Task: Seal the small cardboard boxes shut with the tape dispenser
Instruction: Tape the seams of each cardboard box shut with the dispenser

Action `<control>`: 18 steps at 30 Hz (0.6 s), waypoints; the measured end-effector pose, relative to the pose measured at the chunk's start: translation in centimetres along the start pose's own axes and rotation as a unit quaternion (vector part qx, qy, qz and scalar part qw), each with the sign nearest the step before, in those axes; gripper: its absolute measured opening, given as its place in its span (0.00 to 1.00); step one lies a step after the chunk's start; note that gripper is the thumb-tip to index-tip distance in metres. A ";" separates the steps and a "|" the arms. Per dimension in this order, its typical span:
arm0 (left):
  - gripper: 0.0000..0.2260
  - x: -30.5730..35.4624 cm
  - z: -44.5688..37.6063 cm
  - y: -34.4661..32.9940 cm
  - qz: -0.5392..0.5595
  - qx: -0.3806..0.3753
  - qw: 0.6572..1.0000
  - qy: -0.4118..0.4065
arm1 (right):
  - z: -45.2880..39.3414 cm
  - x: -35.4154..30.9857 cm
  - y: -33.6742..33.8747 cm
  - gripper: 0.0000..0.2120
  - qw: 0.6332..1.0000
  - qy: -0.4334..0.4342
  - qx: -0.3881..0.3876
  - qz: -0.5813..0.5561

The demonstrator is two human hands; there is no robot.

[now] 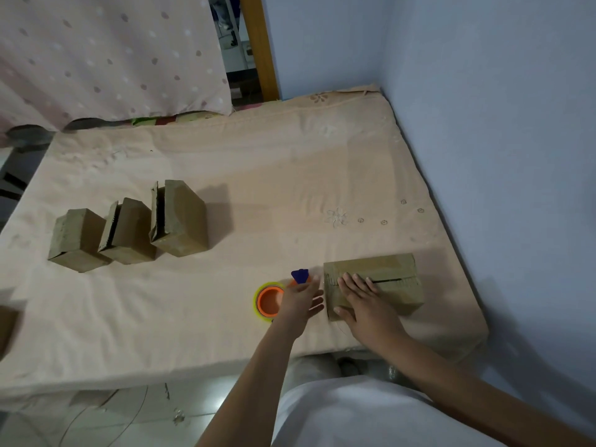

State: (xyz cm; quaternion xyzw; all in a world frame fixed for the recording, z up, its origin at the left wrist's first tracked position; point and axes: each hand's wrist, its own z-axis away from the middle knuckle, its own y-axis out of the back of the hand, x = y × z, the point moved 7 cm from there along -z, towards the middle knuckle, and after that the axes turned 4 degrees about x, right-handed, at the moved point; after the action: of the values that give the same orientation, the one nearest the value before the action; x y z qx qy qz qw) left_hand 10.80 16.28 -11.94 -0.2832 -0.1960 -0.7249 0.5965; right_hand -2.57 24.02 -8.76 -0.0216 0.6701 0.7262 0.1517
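A small cardboard box (396,279) lies near the front right of the mattress, its top flaps meeting at a dark slit. My right hand (361,300) lies flat on its left end, fingers straight and pressing the flaps. Just left of the box sits the tape dispenser (269,301), an orange hub inside a yellowish roll with a blue tab on its far side. My left hand (298,301) is over the dispenser's right side with fingers extended; whether it grips the dispenser is unclear. Three more small boxes (129,230) stand in a row at the left, two with flaps ajar.
The peach-covered mattress (258,175) fills the view, with a blue wall (500,124) along its right side and a dotted pink curtain (113,53) behind. Part of another cardboard piece (6,327) shows at the left edge. Floor lies below the front edge.
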 end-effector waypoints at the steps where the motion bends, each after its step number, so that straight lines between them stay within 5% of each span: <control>1: 0.15 -0.3 -0.2 -0.2 0.026 -0.018 0.999 0.012 | 0.0 0.0 0.1 0.30 1.000 -0.004 -0.004 -0.002; 5: 0.07 -0.6 -0.7 -0.5 0.087 -0.032 0.995 0.026 | 0.0 0.0 0.2 0.30 1.000 -0.011 -0.025 -0.009; 18: 0.03 -2.4 -2.0 -2.3 0.178 0.020 0.983 0.051 | 0.0 -0.1 -0.6 0.31 0.996 -0.018 -0.085 -0.016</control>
State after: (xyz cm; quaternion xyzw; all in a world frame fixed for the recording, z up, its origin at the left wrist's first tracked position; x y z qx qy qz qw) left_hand 8.47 17.34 -14.83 -0.2642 -0.1266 -0.6166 0.7307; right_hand -2.35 24.03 -9.31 -0.0319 0.6030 0.7782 0.1729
